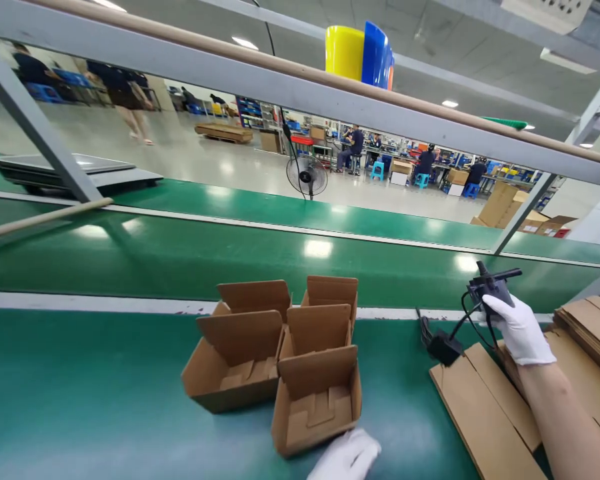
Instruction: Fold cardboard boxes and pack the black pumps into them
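Observation:
My right hand point(519, 330), in a white glove, grips a black device with stubby antenna-like rods point(495, 288) above the right side of the bench. Black cable hangs from it, along with a blocky black adapter point(445, 348). At the bottom edge, my gloved left hand point(347, 457) is beside the front corner of the nearest open cardboard box point(320, 407); its fingers are blurred and partly cut off. Several brown boxes, such as the left one point(235, 363), stand in two rows with their lids raised. The insides I can see hold only folded cardboard.
Flat cardboard blanks point(485, 407) lie under my right arm, with more stacked at the far right. Behind the boxes runs a green conveyor belt point(180, 250). A grey frame rail point(260, 77) crosses overhead. Coworkers sit at distant benches, beyond a fan point(306, 177).

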Tool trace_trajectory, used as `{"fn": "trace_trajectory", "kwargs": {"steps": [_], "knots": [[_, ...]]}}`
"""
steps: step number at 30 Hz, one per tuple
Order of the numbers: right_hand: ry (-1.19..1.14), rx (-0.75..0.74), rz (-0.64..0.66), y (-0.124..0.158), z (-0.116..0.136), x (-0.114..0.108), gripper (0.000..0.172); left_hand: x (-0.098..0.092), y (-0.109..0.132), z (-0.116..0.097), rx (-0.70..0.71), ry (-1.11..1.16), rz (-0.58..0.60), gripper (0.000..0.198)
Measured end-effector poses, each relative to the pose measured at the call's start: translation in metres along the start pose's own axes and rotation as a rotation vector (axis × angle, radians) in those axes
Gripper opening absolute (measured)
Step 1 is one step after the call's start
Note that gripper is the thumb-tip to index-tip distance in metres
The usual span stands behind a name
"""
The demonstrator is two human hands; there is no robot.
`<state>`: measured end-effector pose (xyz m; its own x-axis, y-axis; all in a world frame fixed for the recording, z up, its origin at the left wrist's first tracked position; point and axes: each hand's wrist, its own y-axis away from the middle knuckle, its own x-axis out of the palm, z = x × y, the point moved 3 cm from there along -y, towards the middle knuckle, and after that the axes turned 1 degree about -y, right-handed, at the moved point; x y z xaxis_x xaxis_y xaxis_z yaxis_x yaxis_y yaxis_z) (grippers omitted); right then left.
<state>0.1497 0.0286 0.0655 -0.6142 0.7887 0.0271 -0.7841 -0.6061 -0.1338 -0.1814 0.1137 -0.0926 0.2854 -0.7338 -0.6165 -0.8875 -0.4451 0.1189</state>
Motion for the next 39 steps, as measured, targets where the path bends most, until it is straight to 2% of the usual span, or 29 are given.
{"fn": "trace_trajectory", "kwargs": {"steps": [2,5,7,8,11,15,17,19,22,25,29,31,34,36,39], "knots": [[0.143,-0.127,-0.027,0.03,0.011,-0.002,0.044,0.002,0.002,-0.006,-0.026,0.004,-0.024,0.037],[0.282,-0.336,-0.185,0.068,0.011,-0.003,0.055,0.004,0.01,-0.019,-0.055,0.073,-0.028,0.035],[0.272,-0.362,-0.228,0.086,0.0,-0.001,0.063,0.004,0.019,-0.031,-0.064,0.15,-0.026,0.031],[0.239,-0.339,-0.201,0.092,-0.007,0.001,0.062,0.003,0.025,-0.038,-0.063,0.202,-0.025,0.032],[0.04,-0.249,0.011,0.108,-0.029,0.016,0.052,-0.002,0.04,-0.064,-0.033,0.404,-0.061,0.056],[-0.238,-0.244,0.379,0.134,-0.042,0.055,0.05,-0.02,0.048,-0.1,0.047,0.628,-0.214,0.1],[-0.267,-0.252,0.59,0.151,-0.04,0.078,0.053,-0.03,0.048,-0.113,0.075,0.763,-0.265,0.106],[-0.222,-0.289,0.719,0.165,-0.032,0.097,0.06,-0.041,0.049,-0.123,0.134,0.937,-0.278,0.09],[-0.136,-0.358,0.804,0.18,-0.019,0.114,0.058,-0.057,0.057,-0.131,0.228,1.043,-0.259,0.057],[-0.146,-0.348,0.872,0.186,-0.02,0.125,0.053,-0.069,0.068,-0.129,0.191,0.943,-0.234,0.044],[-0.273,-0.192,0.913,0.196,-0.039,0.136,0.063,-0.076,0.078,-0.123,0.155,0.803,-0.229,0.025],[-0.318,-0.151,0.927,0.202,-0.042,0.142,0.071,-0.076,0.083,-0.12,0.133,0.682,-0.28,0.018],[-0.329,-0.114,0.986,0.212,-0.027,0.148,0.084,-0.08,0.095,-0.124,0.128,0.513,-0.423,0.012],[-0.227,-0.063,1.111,0.215,-0.009,0.148,0.07,-0.089,0.108,-0.131,0.148,0.528,-0.501,0.013],[0.143,-0.005,1.343,0.214,0.016,0.132,0.023,-0.118,0.13,-0.139,0.196,0.684,-0.622,0.022]]}}
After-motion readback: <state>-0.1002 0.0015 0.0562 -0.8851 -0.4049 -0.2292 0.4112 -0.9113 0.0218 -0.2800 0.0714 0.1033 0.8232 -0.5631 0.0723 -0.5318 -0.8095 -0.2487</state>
